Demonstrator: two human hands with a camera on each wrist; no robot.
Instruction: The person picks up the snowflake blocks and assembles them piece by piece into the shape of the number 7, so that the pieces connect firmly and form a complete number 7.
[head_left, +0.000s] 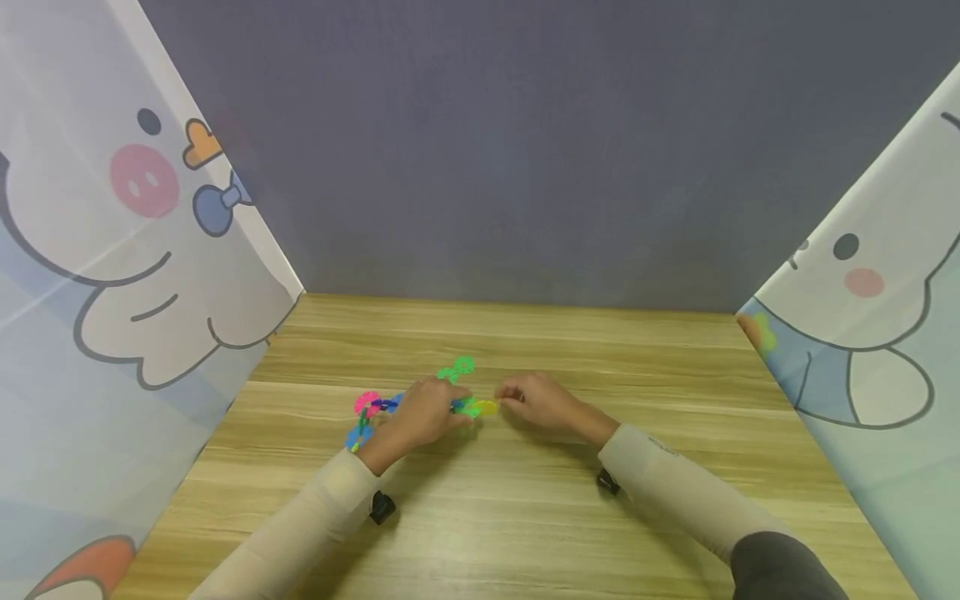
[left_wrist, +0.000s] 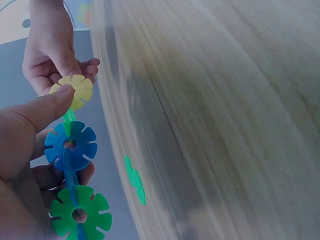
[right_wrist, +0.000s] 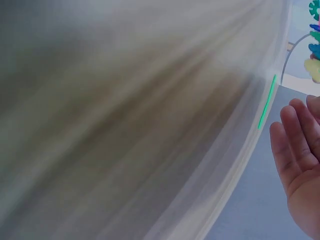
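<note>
My left hand (head_left: 426, 408) holds a chain of notched plastic snowflake discs just over the table. In the left wrist view its thumb presses the yellow disc (left_wrist: 83, 93) at the chain's end, and its other fingers lie behind the blue disc (left_wrist: 86, 137) and the green disc (left_wrist: 97, 212). Toward the left, the chain runs on to a pink disc (head_left: 367, 404) and another blue disc (head_left: 358, 437); the left hand hides its middle. My right hand (head_left: 542, 402) is just right of the yellow disc, its fingers loosely bent, with nothing seen in them.
A separate piece of joined green discs (head_left: 464, 365) lies flat on the wooden table (head_left: 600, 350) beyond the left hand. A grey panel (head_left: 517, 167) closes off the back. Cartoon-printed sheets (head_left: 67, 250) stand at both sides.
</note>
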